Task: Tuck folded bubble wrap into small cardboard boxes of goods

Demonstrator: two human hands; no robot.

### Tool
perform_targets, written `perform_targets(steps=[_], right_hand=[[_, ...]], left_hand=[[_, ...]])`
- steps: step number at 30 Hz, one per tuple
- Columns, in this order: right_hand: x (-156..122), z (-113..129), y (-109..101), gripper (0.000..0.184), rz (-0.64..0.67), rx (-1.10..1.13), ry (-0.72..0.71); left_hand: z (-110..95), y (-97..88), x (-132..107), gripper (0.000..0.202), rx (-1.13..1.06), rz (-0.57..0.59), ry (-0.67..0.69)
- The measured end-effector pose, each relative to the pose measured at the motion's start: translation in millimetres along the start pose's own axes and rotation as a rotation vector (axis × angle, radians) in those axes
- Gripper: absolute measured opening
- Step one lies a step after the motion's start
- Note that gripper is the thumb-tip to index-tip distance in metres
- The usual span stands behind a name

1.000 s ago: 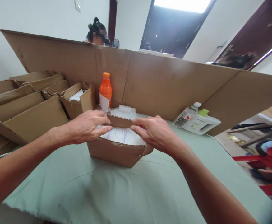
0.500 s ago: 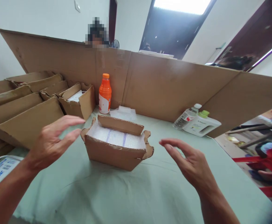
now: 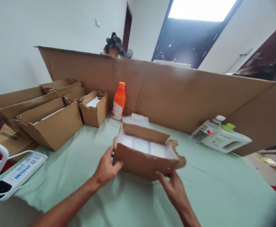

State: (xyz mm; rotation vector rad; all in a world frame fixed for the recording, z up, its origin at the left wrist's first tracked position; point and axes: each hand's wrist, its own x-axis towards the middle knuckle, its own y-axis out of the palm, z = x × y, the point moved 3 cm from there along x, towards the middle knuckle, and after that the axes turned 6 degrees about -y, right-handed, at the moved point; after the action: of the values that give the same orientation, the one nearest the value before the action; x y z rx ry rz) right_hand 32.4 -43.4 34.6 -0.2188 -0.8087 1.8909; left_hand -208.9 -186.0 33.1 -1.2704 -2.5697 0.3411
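Observation:
An open cardboard box (image 3: 138, 159) stands in the middle of the green-covered table (image 3: 100, 208). White bubble wrap (image 3: 147, 146) with purple lines shows inside it. My left hand (image 3: 107, 165) grips the box's left end, thumb on the front face and fingers round the side. At the lower right corner, my right hand (image 3: 172, 186) holds the box with its thumb on the front; its other fingers are partly hidden behind and below. The box looks slightly tilted, and I cannot tell whether its base is off the cloth.
Several open cardboard boxes (image 3: 57, 126) crowd the left side, near a white power strip (image 3: 25, 171) with a cable. An orange bottle (image 3: 119, 101), a clear water bottle (image 3: 206, 129) and a white jug (image 3: 225, 138) stand before a cardboard partition (image 3: 175, 91). Behind it is a person.
Both hands, which were apart from the box on either side, have closed in and taken hold of it. The view has shifted left, so things appear further right.

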Motion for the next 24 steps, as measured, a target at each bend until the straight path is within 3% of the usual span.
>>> perform_targets(steps=[4, 7, 10, 13, 17, 20, 24], right_hand=[[-3, -25, -14, 0.049, 0.039, -0.027, 0.044], [13, -13, 10, 0.052, 0.144, 0.024, -0.035], [45, 22, 59, 0.058, 0.253, 0.135, -0.183], [81, 66, 125, 0.066, 0.401, 0.267, -0.366], [110, 111, 209, 0.067, 0.466, 0.332, -0.518], [112, 124, 257, 0.069, 0.441, 0.308, -0.555], [104, 121, 294, 0.066, 0.412, 0.24, -0.581]], left_hand=[[8, 8.7, -36, 0.058, -0.044, -0.048, -0.017], [29, -6.7, -60, 0.062, -0.093, -0.169, -0.108], [49, -32.8, -77, 0.065, -0.118, -0.321, -0.201], [60, -62.0, -84, 0.071, -0.115, -0.511, -0.27], [67, -86.2, -82, 0.075, -0.131, -0.631, -0.244], [79, -89.4, -78, 0.075, -0.14, -0.657, -0.2], [102, -87.1, -70, 0.077, -0.181, -0.699, -0.199]])
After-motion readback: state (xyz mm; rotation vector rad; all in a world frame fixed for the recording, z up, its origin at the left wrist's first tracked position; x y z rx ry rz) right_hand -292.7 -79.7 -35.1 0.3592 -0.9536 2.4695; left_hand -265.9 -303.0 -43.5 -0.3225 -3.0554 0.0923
